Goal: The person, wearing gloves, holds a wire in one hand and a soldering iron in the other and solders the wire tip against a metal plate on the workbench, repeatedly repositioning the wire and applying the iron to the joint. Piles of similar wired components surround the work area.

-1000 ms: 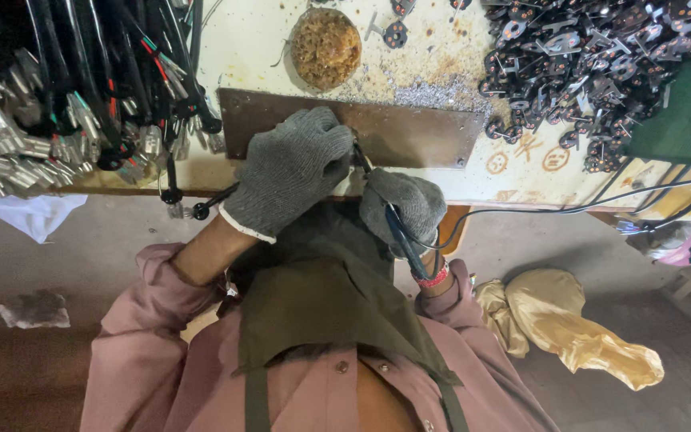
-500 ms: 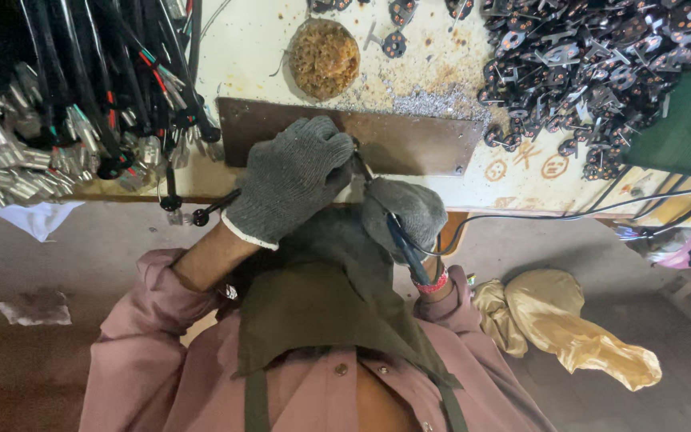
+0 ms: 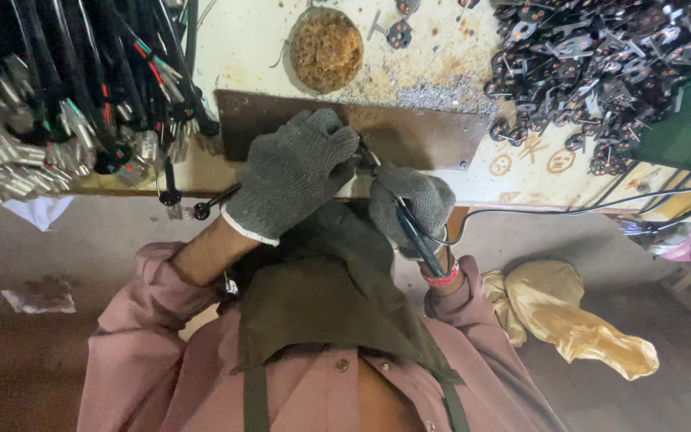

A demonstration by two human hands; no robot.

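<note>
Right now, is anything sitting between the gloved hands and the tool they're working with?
Nothing visible. The right hand grips the dark-handled tool directly, and the left hand rests at its tip over the brown metal plate.

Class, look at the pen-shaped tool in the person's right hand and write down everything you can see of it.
The pen-shaped tool is slim, with a dark body that has a blue sheen and a thin metal tip. It lies slanted, its tip up by the brown metal plate at the bench edge and its rear end down toward the wrist. The right hand, in a grey knit glove, grips it around the middle. A thin black cable seems to run from its rear end off to the right. The gloved left hand rests beside its tip.
</note>
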